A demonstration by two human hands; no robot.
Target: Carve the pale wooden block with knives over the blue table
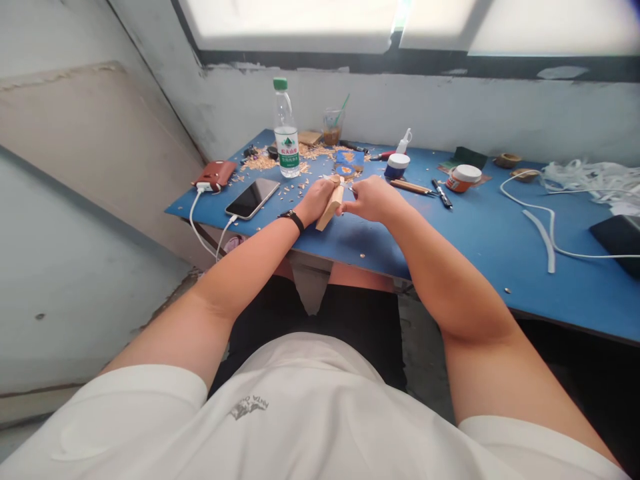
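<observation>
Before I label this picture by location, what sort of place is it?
Probably a small woodcarving workspace: wood shavings lie scattered on a blue table, and the left hand grips a wooden block.

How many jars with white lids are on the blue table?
2. The blue jar stands just beyond the right hand, and the orange jar is farther right, past the black pen. I can't see any others.
</observation>
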